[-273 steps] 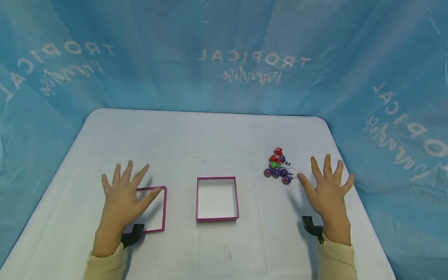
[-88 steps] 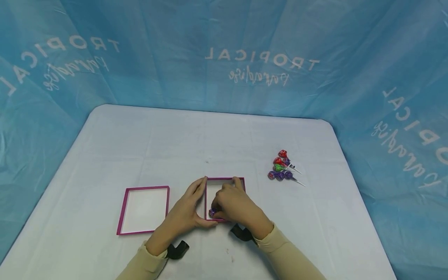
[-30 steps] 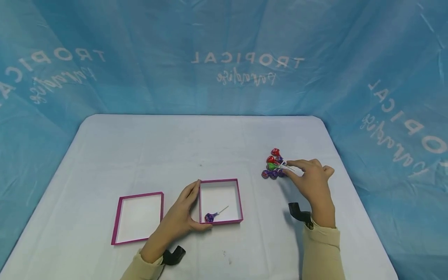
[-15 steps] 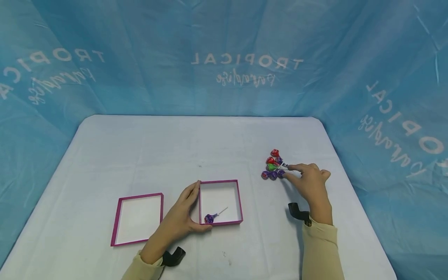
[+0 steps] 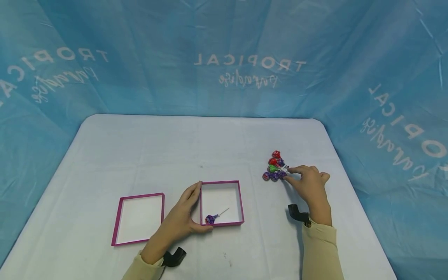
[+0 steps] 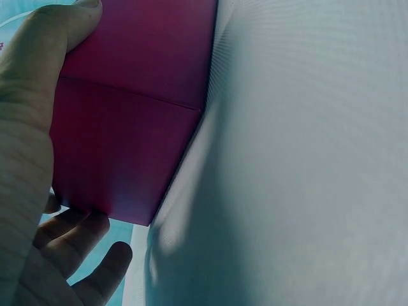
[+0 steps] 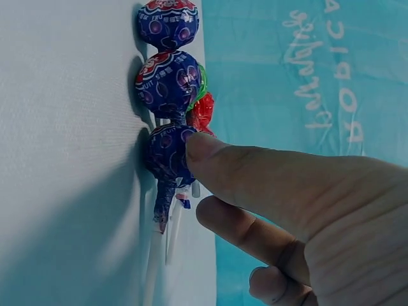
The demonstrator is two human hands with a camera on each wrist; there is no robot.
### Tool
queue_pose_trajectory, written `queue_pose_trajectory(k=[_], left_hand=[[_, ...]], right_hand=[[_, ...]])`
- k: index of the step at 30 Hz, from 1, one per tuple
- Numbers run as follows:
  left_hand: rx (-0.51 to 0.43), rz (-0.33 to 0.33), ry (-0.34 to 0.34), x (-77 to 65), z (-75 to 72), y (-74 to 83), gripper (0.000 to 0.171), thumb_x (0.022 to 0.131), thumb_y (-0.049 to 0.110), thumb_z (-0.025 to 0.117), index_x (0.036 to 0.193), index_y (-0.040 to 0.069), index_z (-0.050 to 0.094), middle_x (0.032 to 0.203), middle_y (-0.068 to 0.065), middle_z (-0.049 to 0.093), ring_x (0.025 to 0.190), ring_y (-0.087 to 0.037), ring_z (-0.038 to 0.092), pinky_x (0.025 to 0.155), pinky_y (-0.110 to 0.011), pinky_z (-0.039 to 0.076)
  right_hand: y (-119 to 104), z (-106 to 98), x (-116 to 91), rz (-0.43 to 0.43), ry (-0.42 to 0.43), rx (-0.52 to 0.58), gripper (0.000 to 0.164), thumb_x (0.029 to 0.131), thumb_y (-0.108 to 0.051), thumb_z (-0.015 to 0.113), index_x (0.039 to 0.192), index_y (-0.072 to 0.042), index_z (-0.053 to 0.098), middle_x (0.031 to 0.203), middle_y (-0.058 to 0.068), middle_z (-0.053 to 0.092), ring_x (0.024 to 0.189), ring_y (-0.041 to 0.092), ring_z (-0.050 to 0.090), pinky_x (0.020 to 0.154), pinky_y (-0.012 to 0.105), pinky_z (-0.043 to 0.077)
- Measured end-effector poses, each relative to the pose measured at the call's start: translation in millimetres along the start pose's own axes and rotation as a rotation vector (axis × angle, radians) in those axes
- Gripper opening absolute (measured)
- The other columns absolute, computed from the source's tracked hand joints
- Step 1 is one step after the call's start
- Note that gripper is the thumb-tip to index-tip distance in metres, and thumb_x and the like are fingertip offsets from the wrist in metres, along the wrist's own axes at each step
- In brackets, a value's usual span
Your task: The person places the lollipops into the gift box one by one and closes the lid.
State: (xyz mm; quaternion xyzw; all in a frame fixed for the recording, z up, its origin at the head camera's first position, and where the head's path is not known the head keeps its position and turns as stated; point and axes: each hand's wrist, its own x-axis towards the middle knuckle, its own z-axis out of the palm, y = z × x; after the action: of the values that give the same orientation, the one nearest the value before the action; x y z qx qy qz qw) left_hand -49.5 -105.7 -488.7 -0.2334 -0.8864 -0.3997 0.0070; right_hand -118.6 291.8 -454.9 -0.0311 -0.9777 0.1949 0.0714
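Lollipops are lying clustered right of centre in the head view, where the right hand is touching a purple lollipop with its thumb, index finger curving near; I cannot tell whether it is pinching anything. At lower centre, the left hand is holding the pink-rimmed box, thumb against its near wall; another lollipop is lying in its lower left corner.

The left hand grips, thumb spread wide; the right hand curves its parted fingers inward.
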Motion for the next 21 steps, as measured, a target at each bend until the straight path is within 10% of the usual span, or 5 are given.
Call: queue_pose_trajectory(k=[21], left_hand=[[0.021,0.015,0.011,-2.0,-1.1,0.5,0.13,0.054,0.049,0.09,0.154,0.016,0.014,0.154,0.0,0.022,0.137,-0.022,0.033,0.102,-0.041,0.043]], right_hand=[[0.1,4.9,0.1,-0.012,-0.01,0.008,0.035,0.074,-0.03,0.082,0.1,-0.008,0.076,0.102,0.016,0.07,0.099,0.036,0.052,0.082,0.058,0.018]])
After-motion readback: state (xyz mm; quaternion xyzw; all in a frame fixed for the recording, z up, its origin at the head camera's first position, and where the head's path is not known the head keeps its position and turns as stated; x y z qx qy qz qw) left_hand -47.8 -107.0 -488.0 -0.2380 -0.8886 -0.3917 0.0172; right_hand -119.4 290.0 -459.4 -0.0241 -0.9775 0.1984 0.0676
